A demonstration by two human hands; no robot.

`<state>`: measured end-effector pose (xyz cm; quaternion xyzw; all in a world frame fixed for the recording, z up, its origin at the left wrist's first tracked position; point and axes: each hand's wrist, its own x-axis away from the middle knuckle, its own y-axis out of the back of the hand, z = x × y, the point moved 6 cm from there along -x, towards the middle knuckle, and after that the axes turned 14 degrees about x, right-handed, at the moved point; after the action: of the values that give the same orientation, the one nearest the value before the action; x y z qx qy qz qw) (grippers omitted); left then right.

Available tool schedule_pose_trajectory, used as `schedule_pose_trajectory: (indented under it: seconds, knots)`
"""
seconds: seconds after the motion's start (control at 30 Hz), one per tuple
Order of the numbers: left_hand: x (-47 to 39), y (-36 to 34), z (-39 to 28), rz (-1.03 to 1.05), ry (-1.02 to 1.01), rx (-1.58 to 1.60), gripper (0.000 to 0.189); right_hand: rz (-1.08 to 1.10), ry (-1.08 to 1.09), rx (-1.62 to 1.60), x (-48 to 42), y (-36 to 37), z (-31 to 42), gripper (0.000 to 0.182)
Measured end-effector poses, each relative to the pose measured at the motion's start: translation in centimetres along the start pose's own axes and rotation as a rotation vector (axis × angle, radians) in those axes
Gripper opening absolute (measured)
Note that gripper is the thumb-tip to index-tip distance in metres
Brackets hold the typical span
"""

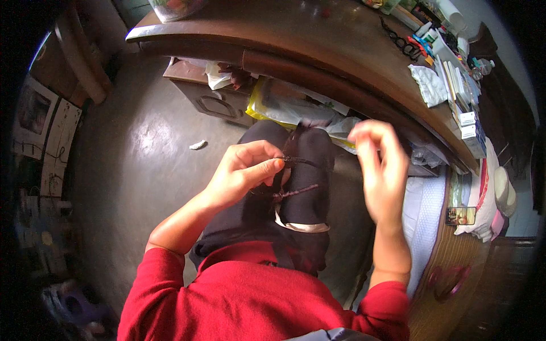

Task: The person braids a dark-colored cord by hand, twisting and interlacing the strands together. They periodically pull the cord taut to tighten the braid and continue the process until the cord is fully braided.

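My left hand point(247, 168) is above my lap, its thumb and forefinger pinching a dark cord-like strip point(300, 160). A second, brownish twisted strand point(298, 193) sticks out below that hand, over my dark trousers point(313, 174). A pale band point(305, 227) lies across one thigh. Raised to the right, apart from the strip, my right hand point(379, 157) is blurred by motion. Its fingers are bent, and I cannot tell whether a fine thread is between them.
A long wooden desk point(273, 32) curves across in front of my knees, with a plastic bag point(294, 106) under it. Books point(458, 85) and small boxes point(471, 130) stand at its right end. A phone point(460, 215) lies at right. A white scrap point(197, 145) is on the floor.
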<state>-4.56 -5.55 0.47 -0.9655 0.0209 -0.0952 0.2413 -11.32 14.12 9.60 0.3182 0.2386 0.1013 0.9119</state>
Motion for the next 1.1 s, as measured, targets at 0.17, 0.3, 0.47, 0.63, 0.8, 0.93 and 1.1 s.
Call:
schedule_pose_trajectory:
  seconds: [0.17,0.3,0.47,0.63,0.8,0.93,1.1]
  knots:
    - [0.0,0.4,0.8,-0.087,0.106,0.336,0.012,0.027,-0.302,-0.230,5.1,-2.6,-3.5,0.018]
    - [-0.2,-1.2,1.4,-0.036,0.143,0.358,0.010,0.242,0.079,0.028,6.8,-6.5,-0.3,0.052]
    - [0.4,-0.5,1.1,-0.074,0.049,0.268,0.008,0.147,0.154,0.377,6.1,-7.4,0.8,0.055]
    - [0.5,-0.6,0.7,-0.057,0.007,0.155,0.010,0.447,-0.243,-0.429,6.4,-9.8,-0.7,0.032]
    - [0.7,-0.4,0.4,-0.030,-0.041,0.142,0.011,0.495,-0.531,-0.975,7.4,-9.2,-1.0,0.024]
    - [1.2,-1.1,0.6,-0.012,-0.067,0.063,0.011,0.528,-0.764,-1.360,6.7,-8.2,-1.7,0.026]
    - [1.5,-2.0,0.0,0.066,-0.139,-0.078,0.010,0.573,-0.863,-1.724,6.0,-7.8,-1.2,0.032]
